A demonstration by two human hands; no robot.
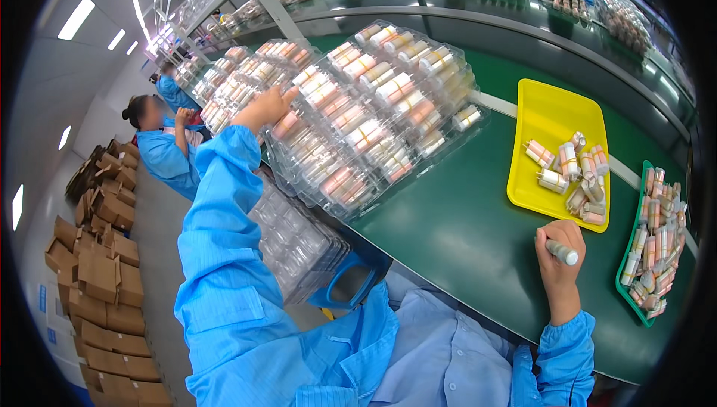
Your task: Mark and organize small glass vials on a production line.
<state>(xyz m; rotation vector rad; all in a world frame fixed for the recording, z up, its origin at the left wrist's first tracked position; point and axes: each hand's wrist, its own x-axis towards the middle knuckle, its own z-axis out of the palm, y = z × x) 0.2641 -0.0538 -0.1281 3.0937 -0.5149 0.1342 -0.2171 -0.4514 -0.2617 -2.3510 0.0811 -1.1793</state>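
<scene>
My left hand point(265, 108) reaches over the clear plastic blister trays point(358, 127), which are filled with bundles of small pale pink and white cylinders. Its fingers are bent together at the trays' left part; what lies between them, if anything, cannot be made out. At the right, above the green worktop point(448, 235), my right hand point(559, 258) is closed around a short grey cylinder with a pale end point(562, 252). Just beyond it lies a yellow tray point(532, 138) with several loose banded bundles of cylinders point(569, 162) in its near half.
A green tray point(623, 276) heaped with similar cylinders point(656, 243) stands at the far right. Below the worktop's left edge are stacked clear trays point(291, 235) and a blue stool point(351, 280). Cardboard boxes point(104, 272) line the floor at left. A co-worker in blue point(164, 157) stands nearby.
</scene>
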